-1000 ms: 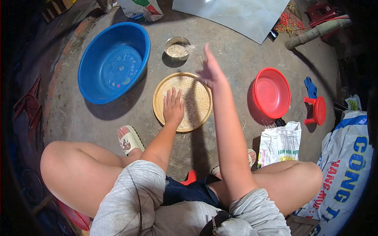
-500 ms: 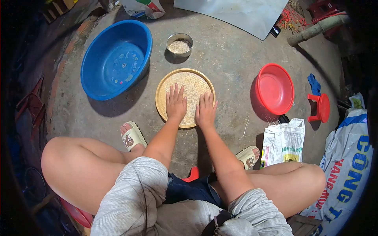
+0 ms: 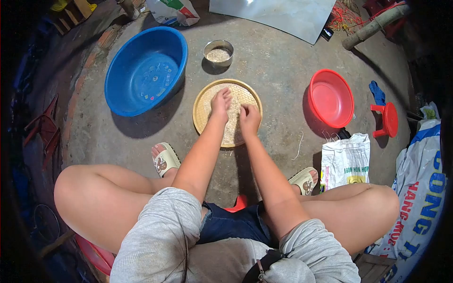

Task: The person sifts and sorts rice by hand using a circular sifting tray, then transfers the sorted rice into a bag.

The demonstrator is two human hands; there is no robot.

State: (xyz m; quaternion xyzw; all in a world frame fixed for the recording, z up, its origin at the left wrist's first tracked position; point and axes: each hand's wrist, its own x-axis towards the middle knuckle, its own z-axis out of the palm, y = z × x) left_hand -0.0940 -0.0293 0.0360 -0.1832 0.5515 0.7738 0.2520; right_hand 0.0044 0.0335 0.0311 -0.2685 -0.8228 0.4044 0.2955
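Observation:
A round, shallow woven bamboo tray lies on the floor between my feet, with pale grains spread over it. Above its middle is my left hand, turned on edge with the palm facing right and the fingers loosely apart, holding nothing that I can see. My right hand is over the tray's right half, its fingers bent and drawn together; anything in them is hidden. A small metal bowl holding similar grains stands just beyond the tray.
A large blue basin stands at the far left, and a red basin to the right. Near the red basin are a red stool and a white sack. A grey sheet lies at the back, beside a bamboo pole.
Both hands, flat on the grains before, have lifted their fingers. The left has rolled onto its edge, and the right has curled its fingers. The view has shifted slightly.

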